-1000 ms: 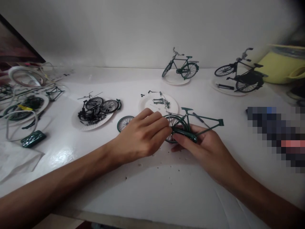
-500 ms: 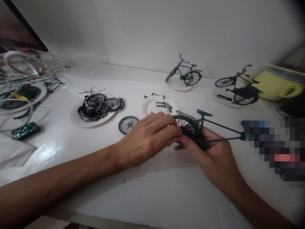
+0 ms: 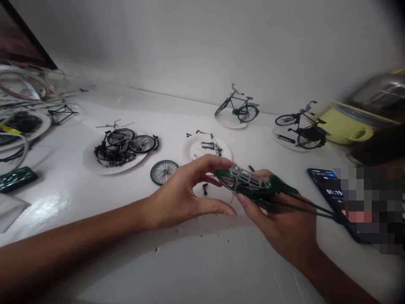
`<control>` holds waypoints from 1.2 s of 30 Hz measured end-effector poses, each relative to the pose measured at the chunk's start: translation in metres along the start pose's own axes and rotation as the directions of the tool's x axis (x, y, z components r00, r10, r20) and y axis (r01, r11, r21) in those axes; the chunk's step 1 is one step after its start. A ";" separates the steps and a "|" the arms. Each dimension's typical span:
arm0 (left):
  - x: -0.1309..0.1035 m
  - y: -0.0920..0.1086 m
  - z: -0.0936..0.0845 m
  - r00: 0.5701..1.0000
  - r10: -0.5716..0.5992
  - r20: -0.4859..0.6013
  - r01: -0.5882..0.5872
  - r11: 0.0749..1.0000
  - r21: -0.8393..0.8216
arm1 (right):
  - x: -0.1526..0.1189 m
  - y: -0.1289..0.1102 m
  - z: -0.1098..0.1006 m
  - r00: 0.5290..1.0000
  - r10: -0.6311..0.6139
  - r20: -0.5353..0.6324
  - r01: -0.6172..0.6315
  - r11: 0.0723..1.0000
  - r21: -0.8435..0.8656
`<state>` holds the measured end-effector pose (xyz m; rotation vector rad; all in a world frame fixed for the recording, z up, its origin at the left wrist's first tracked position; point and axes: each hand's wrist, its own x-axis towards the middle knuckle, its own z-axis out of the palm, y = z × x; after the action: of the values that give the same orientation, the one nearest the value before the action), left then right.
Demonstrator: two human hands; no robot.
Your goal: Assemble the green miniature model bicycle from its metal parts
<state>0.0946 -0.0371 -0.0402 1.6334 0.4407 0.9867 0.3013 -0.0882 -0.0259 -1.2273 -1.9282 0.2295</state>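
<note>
My right hand (image 3: 278, 219) grips a green model bicycle frame (image 3: 284, 185), its fingers under it and its thumb along the near side. The frame lies tilted, with its silver rear rack (image 3: 248, 177) facing up and its front end pointing right. My left hand (image 3: 196, 190) is at the rear wheel end, thumb and fingers apart on either side of it. A thin silver rod sticks out near my left thumb; whether the thumb touches it, I cannot tell. On the table beyond my left hand lies a loose green-rimmed wheel (image 3: 164, 172). A small black part (image 3: 205, 189) lies below my left fingers.
Paper plates hold dark bicycle parts (image 3: 120, 145) and small loose parts (image 3: 210, 145). Behind stand a green model bicycle (image 3: 238, 105) and a black one (image 3: 303, 126). A phone (image 3: 329, 190), a yellow pot (image 3: 344, 124) and a green box-like object (image 3: 17, 179) flank the work area.
The bicycle frame has been rolled so its rack faces up, and its front end has dropped. My left fingers have spread apart from their pinch by the wheel. The view has shifted right.
</note>
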 end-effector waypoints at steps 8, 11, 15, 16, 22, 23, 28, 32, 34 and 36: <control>-0.002 0.007 -0.004 0.992 0.098 0.083 -0.110 0.982 0.153 | 0.002 -0.001 -0.005 0.995 -0.081 0.059 0.075 0.993 0.092; -0.002 0.010 -0.005 0.983 0.143 0.111 -0.164 0.965 0.205 | 0.003 -0.002 -0.008 0.992 -0.102 0.068 0.093 0.987 0.127; 0.001 0.013 -0.005 0.991 0.080 0.108 -0.104 0.966 0.236 | 0.002 -0.002 -0.005 0.992 0.065 0.112 -0.081 0.985 0.150; 0.001 0.013 -0.005 0.994 0.043 0.102 -0.066 0.970 0.233 | 0.002 -0.002 -0.002 0.984 0.143 0.107 -0.159 0.974 0.162; 0.002 0.008 -0.003 0.993 -0.097 -0.070 0.109 0.972 0.209 | 0.003 0.013 0.001 0.902 0.431 -0.015 -0.429 0.894 -0.127; 0.003 0.006 -0.002 0.984 -0.118 -0.136 0.143 0.971 0.192 | 0.004 0.015 -0.001 0.912 0.407 -0.047 -0.407 0.885 -0.226; 0.005 -0.002 0.002 0.932 -0.212 -0.295 0.230 0.973 0.029 | 0.004 0.002 -0.004 0.993 -0.095 -0.077 0.060 0.928 -0.369; 0.001 -0.002 0.015 0.935 -0.254 -0.246 0.242 0.967 -0.078 | 0.001 -0.011 0.004 0.941 -0.337 0.013 0.329 0.908 -0.257; -0.001 0.000 0.021 0.941 -0.277 -0.197 0.249 0.956 -0.156 | 0.001 -0.012 0.004 0.943 -0.331 -0.022 0.318 0.920 -0.228; -0.001 0.002 0.026 0.951 -0.265 -0.160 0.229 0.950 -0.212 | 0.001 -0.010 0.003 0.953 -0.287 -0.092 0.266 0.944 -0.194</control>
<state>0.1134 -0.0545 -0.0394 1.2828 0.6424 0.9624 0.2925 -0.0916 -0.0221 -1.0400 -2.0220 -0.1658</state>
